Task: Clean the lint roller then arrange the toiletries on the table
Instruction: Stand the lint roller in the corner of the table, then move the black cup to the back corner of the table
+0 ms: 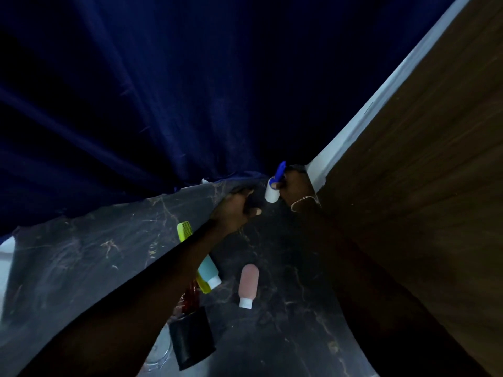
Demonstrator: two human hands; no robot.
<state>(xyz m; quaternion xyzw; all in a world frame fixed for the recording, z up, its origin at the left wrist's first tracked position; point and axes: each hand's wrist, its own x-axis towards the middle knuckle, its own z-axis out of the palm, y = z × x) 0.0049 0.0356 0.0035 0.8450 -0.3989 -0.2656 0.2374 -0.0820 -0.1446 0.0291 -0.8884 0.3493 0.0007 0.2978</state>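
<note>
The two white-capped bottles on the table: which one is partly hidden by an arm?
The teal bottle; the left forearm hides its far end. The pink bottle lies apart, fully visible.

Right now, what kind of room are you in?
Probably a home dressing corner: a pink bottle and a green comb lie on a dark marble-look table, a blue curtain hangs behind, and the right hand holds a lint roller.
</note>
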